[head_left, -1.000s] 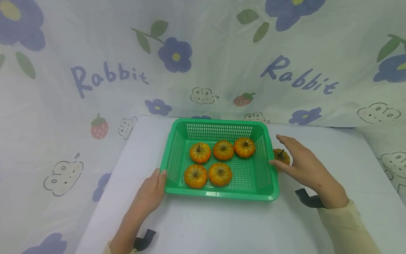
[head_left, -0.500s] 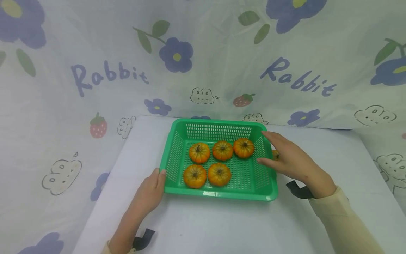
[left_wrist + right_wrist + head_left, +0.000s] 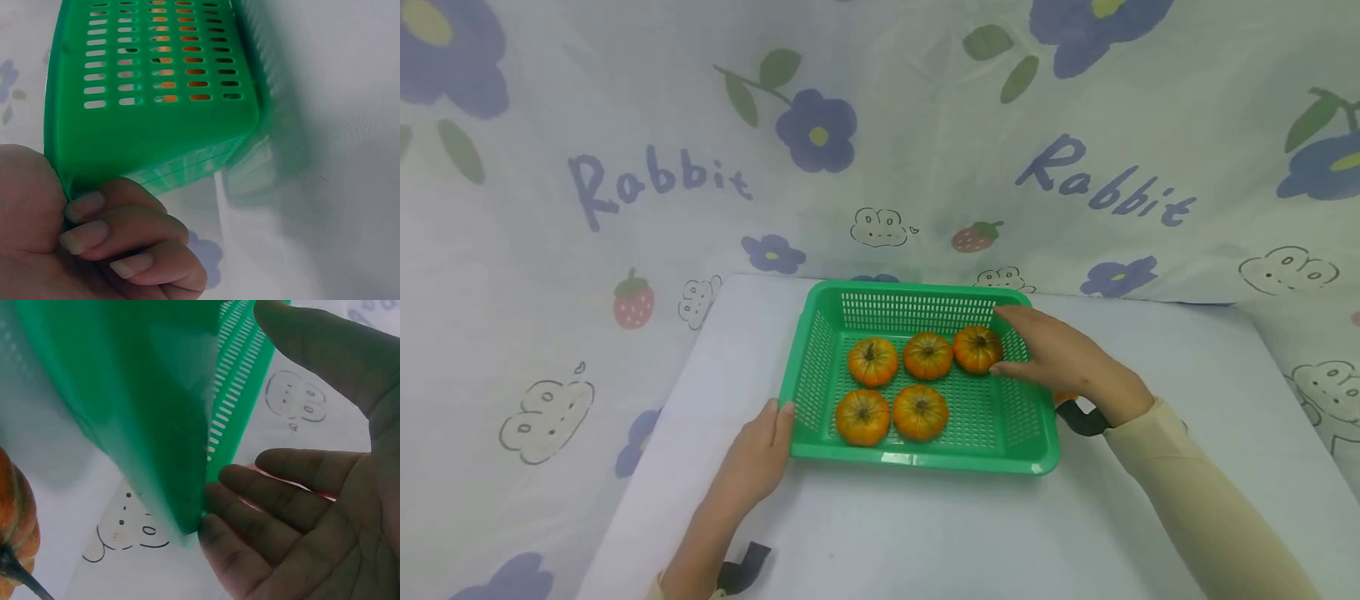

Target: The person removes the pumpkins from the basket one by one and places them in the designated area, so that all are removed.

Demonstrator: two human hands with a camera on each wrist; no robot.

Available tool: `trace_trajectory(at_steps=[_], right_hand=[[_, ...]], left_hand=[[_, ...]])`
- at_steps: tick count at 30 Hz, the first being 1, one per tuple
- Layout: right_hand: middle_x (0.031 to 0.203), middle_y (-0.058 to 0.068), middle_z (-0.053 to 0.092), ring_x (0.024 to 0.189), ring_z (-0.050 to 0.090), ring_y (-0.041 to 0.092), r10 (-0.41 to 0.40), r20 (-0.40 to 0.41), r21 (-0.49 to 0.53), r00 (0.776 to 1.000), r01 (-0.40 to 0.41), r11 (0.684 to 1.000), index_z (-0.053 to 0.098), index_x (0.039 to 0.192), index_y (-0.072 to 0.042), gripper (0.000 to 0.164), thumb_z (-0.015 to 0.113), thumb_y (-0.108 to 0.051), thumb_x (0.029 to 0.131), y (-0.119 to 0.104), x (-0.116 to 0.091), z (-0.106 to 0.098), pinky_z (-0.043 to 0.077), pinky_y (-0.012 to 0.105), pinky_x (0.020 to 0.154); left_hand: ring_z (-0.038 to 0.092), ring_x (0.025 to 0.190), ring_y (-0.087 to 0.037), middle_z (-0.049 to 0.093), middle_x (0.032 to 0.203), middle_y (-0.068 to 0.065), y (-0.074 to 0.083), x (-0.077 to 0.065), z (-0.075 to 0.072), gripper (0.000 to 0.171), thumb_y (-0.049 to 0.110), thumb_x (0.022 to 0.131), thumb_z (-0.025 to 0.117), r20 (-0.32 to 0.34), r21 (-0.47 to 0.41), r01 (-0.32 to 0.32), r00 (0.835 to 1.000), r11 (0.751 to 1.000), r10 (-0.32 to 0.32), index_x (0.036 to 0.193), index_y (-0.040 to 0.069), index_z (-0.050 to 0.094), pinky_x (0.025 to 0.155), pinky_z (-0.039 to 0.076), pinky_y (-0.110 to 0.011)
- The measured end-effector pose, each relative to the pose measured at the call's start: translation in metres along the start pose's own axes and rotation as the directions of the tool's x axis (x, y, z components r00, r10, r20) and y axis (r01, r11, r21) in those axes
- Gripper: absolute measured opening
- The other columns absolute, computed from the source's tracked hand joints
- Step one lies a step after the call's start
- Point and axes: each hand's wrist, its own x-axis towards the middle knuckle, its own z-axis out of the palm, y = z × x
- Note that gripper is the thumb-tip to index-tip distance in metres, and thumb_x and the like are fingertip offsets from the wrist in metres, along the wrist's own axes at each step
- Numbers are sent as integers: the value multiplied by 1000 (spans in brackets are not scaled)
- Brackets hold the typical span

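A green plastic basket with slotted walls stands on the white table. Several small orange pumpkins lie inside in two rows; the back right pumpkin sits closest to my right hand. That hand reaches over the basket's right rim, thumb and fingers spread apart, holding nothing. My left hand grips the left rim near its front corner, the curled fingers under the edge in the left wrist view. Outside the right wall is another pumpkin with a dark stem, mostly hidden behind my right hand in the head view.
The white table extends in front of the basket and to both sides. Behind and at the sides hangs a pale curtain printed with flowers, strawberries and rabbits. A dark strap is on the left wrist.
My right hand has moved left, from beside the outside pumpkin to over the basket's right rim, covering most of that pumpkin. The left hand has stayed on the rim; the basket is still.
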Motion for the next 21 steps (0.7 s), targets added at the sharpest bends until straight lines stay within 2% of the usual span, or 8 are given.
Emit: trace_trajectory(at_steps=[6,15,21], right_hand=[[160,26,40,145,40,47,12,43,-12,999,-12,1000,38,157,2,91,85,-36,90,3,7,2,36,64,112],[151,25,51,143,44,42,-101,45,-157,994,107,982,48,149,7,88,91,-32,83,14,21,20,13,56,124],[150,24,54,142,46,40,-124,45,-226,991,131,965,49,148,6,88,91,-35,83,15,24,27,11,55,125]], left_hand=[[45,65,-21,47,75,-8,-2,2,1,45,46,115,26,-2,-2,-5,1000,1000,5,109,8,48,56,42,-33],[45,66,-21,47,75,-7,-3,1,2,48,50,114,25,0,-8,-8,1000,1000,8,111,8,48,56,43,-33],[46,65,-21,48,75,-7,-3,2,2,44,46,115,27,0,-16,-5,1000,1000,5,112,7,48,56,43,-33]])
